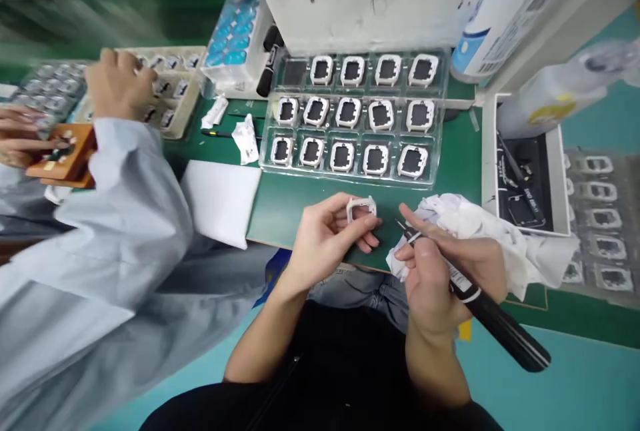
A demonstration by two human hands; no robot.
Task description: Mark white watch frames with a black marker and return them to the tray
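Note:
Between the thumb and fingers of my left hand (337, 234) is a small white watch-case frame (354, 203), held above the front edge of the green bench (280, 211). My right hand (445, 278) grips a black marker pen (493, 321) with a pale label, its fine tip pointing up and left toward the frame but apart from it. A crumpled white cloth (530, 258) lies behind and beside the right hand. Just beyond both hands, a clear plastic tray (350, 174) holds several similar frames in rows; its back-left pocket has none.
At left, a co-worker's hand (120, 88) reaches over a beige tray (183, 111), near an orange fixture (65, 151). White foam (220, 201), black markers (267, 64) and a blue-filled box (233, 38) stand nearby. Bottles (493, 24) and a white box (560, 184) are right.

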